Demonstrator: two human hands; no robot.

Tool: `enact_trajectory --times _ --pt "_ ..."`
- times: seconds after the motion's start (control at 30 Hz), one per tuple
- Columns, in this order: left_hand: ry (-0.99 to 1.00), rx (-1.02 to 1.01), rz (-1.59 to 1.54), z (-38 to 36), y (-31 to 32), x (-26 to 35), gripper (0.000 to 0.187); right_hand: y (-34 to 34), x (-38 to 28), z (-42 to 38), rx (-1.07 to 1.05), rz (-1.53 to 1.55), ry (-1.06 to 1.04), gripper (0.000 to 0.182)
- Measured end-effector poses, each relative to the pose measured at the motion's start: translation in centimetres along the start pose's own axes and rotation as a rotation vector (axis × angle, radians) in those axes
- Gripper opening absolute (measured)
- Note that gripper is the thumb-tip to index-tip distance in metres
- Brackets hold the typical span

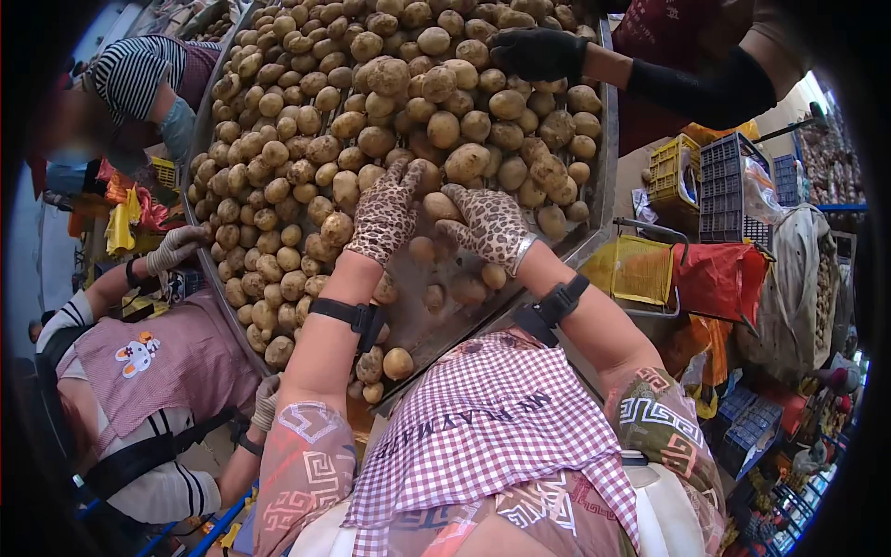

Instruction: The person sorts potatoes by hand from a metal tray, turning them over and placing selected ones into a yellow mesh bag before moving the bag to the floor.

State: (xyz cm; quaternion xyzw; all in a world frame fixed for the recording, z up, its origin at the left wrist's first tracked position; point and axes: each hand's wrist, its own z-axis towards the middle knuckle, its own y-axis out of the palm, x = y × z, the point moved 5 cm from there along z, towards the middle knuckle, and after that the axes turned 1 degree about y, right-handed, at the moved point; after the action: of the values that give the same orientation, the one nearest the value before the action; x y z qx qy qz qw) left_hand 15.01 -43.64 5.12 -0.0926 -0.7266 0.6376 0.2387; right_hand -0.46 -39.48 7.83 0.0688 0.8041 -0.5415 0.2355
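Note:
Loose potatoes (467, 162) cover a metal-edged sorting table (608, 139) in front of me. My left hand (385, 218), in a leopard-print glove, lies on the pile with its fingers stretched forward against potatoes. Close beside it is my right hand (492, 223), in a matching glove. Its thumb and fingers close around a small potato (440, 206). Below my hands, several potatoes lie on a sloping metal surface (436, 325), some of them blurred.
Opposite right, a co-worker's black-gloved hand (538, 54) touches the potatoes. At left, another person's gloved hand (178, 247) rests by the table edge. A striped-shirted person (139, 79) stands at upper left. Crates (729, 181) and a red bag (719, 278) stand at right.

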Motion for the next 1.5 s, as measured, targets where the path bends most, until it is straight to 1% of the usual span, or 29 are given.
enact_trajectory --times 0.03,0.07,0.1,0.17,0.3,0.43,0.5,0.53,0.57,0.63,0.67,0.7,0.77,0.8,0.83,0.9,0.93,0.97,1.03,1.07,1.13,1.2,1.23,1.27,1.3,1.37,1.4,1.47,1.5 --pt "0.003 -0.002 -0.002 0.2 0.2 0.1 0.067 0.4 0.0 -0.5 -0.055 0.291 0.066 0.047" --pt "0.002 -0.085 0.009 0.6 0.3 0.5 0.069 3.2 1.0 -0.3 -0.054 0.946 0.018 0.048" --pt "0.003 -0.17 0.016 0.9 0.7 0.9 0.072 3.2 0.7 -1.3 -0.053 0.941 0.028 0.048" --pt "0.004 -0.146 -0.009 1.3 1.1 0.9 0.07 3.6 -1.0 -3.3 -0.348 2.047 0.076 0.049" --pt "-0.1 -0.139 -0.027 1.9 1.5 1.2 0.062 5.0 1.0 -3.9 -0.478 2.17 0.087 0.052" --pt "-0.119 -0.148 0.047 1.0 2.2 0.5 0.065 6.4 3.1 -4.6 -0.401 2.156 0.06 0.054" --pt "-0.138 0.019 -0.171 -0.6 1.0 0.2 0.067 7.1 4.4 -5.7 -0.333 2.238 0.091 0.059" --pt "-0.202 -0.146 -0.35 -1.5 0.0 0.1 0.063 8.0 5.2 -5.9 -0.331 2.263 0.071 0.063" --pt "-0.202 -0.155 -0.343 -2.3 1.1 -0.3 0.063 8.5 5.7 -6.2 -0.329 2.275 0.071 0.063" --pt "-0.38 0.029 -0.877 -4.4 6.0 -3.2 0.054 9.3 6.1 -6.8 -0.373 2.347 0.092 0.062" --pt "-0.391 0.208 -1.24 -5.1 8.4 -4.2 0.05 9.4 6.0 -7.1 -0.371 2.354 0.092 0.062" --pt "-0.39 0.205 -1.234 -5.7 8.1 -4.3 0.05 9.4 6.0 -7.4 -0.312 2.321 0.141 0.062" --pt "-0.581 -0.021 -2.16 -7.3 9.0 -3.2 0.048 8.9 5.4 -7.5 -0.257 2.29 0.184 0.061" --pt "-0.499 -0.146 -2.213 -7.5 8.3 -2.5 0.051 8.3 4.5 -7.4 -0.232 2.333 0.123 0.062" --pt "-0.499 -0.153 -2.208 -7.7 8.0 -1.9 0.051 7.9 3.8 -7.1 -0.204 2.373 0.063 0.062" --pt "-0.693 -0.079 -2.307 -7.6 7.2 1.0 0.051 8.0 3.0 -6.9 -0.218 2.44 -0.012 0.063" --pt "-0.692 -0.136 -2.187 -7.4 6.8 2.5 0.055 7.7 2.9 -7.1 -0.239 2.499 -0.084 0.063" --pt "-0.56 -0.218 -1.756 -7.2 5.9 3.7 0.051 7.5 3.1 -7.5 -0.217 2.492 -0.083 0.063" --pt "-0.074 -0.161 -0.546 -5.5 1.6 6.5 0.041 6.9 4.0 -8.4 -0.068 2.633 -0.125 0.065" --pt "-0.061 -0.163 -0.555 -4.9 0.9 7.0 0.041 6.1 5.4 -9.4 -0.027 2.603 -0.109 0.065" --pt "-0.037 0.324 -0.665 -2.9 -2.3 5.8 0.033 5.4 9.7 -12.0 0.103 2.653 -0.294 0.065" --pt "-0.104 0.4 -0.644 -0.4 -2.6 3.5 0.036 5.3 16.3 -15.5 0.485 2.507 -0.109 0.063" --pt "-0.101 0.397 -0.648 0.9 -2.7 3.6 0.036 5.4 19.9 -17.5 0.652 2.412 0.002 0.064" --pt "-0.01 0.35 -0.489 2.2 -2.9 4.6 0.042 5.3 22.9 -19.2 0.811 2.305 0.104 0.064" --pt "0.08 0.303 -0.33 3.1 -2.9 5.7 0.049 4.1 23.6 -19.8 0.816 2.3 0.1 0.064" --pt "0.107 0.232 -0.233 3.9 -1.7 7.6 0.057 3.2 26.4 -22.2 1.108 2.115 0.669 0.067" --pt "0.064 0.175 -0.124 4.0 -1.2 8.3 0.059 3.6 28.6 -22.8 1.113 2.112 0.668 0.067" --pt "0.01 0.1 -0.037 4.3 -0.6 8.3 0.058 6.1 32.0 -23.9 1.086 2.023 1.019 0.066" --pt "0.007 0.105 -0.037 4.4 -0.2 7.9 0.058 6.4 32.6 -23.8 1.084 2.021 1.014 0.066"
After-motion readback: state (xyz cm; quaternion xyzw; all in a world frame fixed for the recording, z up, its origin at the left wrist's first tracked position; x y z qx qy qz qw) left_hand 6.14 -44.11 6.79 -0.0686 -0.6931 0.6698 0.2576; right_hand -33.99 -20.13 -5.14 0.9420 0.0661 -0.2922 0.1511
